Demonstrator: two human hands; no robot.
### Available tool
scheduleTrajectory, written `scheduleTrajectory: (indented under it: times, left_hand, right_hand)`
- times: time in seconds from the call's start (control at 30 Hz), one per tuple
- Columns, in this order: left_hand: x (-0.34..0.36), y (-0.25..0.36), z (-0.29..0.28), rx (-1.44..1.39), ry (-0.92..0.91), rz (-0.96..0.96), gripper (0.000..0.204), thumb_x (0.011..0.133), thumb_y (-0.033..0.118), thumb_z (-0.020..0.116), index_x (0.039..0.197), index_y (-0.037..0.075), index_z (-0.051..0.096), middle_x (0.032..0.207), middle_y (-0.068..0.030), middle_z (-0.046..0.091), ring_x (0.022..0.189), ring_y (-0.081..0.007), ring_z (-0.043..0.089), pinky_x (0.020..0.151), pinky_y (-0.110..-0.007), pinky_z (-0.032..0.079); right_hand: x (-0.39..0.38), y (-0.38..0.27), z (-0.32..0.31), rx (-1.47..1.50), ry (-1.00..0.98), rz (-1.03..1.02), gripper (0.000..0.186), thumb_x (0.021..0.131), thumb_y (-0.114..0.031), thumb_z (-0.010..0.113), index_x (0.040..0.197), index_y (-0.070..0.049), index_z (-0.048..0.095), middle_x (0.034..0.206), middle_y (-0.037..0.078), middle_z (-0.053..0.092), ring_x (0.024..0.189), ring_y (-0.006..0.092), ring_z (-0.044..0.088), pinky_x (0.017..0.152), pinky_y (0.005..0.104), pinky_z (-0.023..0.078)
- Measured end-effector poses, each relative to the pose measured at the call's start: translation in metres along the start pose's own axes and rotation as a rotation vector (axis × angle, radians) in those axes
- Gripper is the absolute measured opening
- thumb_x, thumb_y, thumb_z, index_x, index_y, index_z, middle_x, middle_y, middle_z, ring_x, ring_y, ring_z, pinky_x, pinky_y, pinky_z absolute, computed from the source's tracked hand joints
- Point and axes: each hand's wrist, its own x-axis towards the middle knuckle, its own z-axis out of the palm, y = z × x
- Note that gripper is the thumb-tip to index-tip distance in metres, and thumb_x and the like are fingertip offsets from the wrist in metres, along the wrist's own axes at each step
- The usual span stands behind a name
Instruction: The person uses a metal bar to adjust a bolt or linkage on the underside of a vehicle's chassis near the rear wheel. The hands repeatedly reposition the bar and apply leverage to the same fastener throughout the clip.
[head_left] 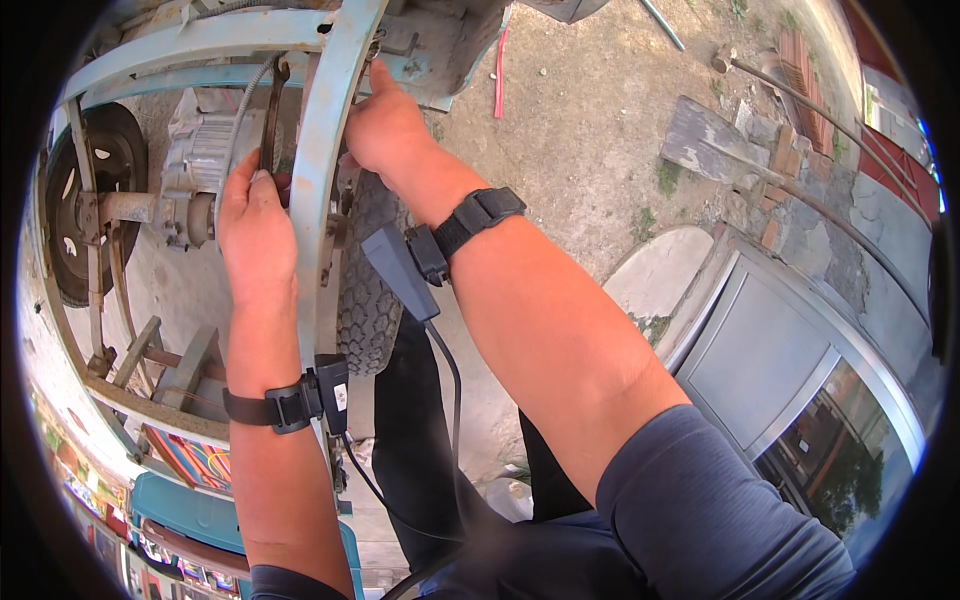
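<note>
My left hand [258, 215] is closed around the lower part of a dark wrench [273, 112], inside the light blue metal frame [322, 150] of a vehicle. The wrench stands upright, with its jaw end near the upper crossbar. On the other side of the same frame bar is my right hand [388, 125]. Its index finger reaches up to a small metal bolt [374, 47] by the bar. The other fingers are curled and partly hidden behind the bar, so what they hold cannot be made out. Beside the left hand sits a grey finned motor housing [200, 150] on an axle.
A treaded tyre [368, 300] stands just below my right hand; another wheel [95, 205] is at far left. On the dirt ground lie a red strip [499, 75], a shovel [700, 140] and stacked bricks [800, 85]. A grey metal-framed door panel [755, 345] is at right.
</note>
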Motion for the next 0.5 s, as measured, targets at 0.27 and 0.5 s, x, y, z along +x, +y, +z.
scheduleTrajectory:
  times: [0.27, 0.5]
  left_hand:
    - [0.002, -0.003, 0.001, -0.008, 0.017, -0.003, 0.039, 0.107, 0.012, 0.043, 0.141, -0.001, 0.056, 0.106, -0.0077, 0.069, 0.092, -0.0132, 0.063, 0.085, -0.030, 0.051]
    - [0.000, 0.000, 0.001, 0.017, 0.012, 0.000, 0.039, 0.107, 0.012, 0.043, 0.141, -0.001, 0.056, 0.107, -0.0069, 0.069, 0.092, -0.0129, 0.063, 0.086, -0.030, 0.050]
  right_hand:
    - [0.001, -0.012, -0.011, -0.002, -0.080, 0.018, 0.098, 0.093, 0.000, 0.059, 0.166, -0.008, -0.004, 0.113, 0.024, 0.073, 0.066, 0.0289, 0.075, 0.058, 0.0369, 0.061]
    - [0.002, -0.016, -0.018, 0.012, -0.148, 0.030, 0.092, 0.095, 0.003, 0.055, 0.167, -0.007, -0.002, 0.117, 0.016, 0.072, 0.076, 0.0247, 0.075, 0.065, 0.0345, 0.064]
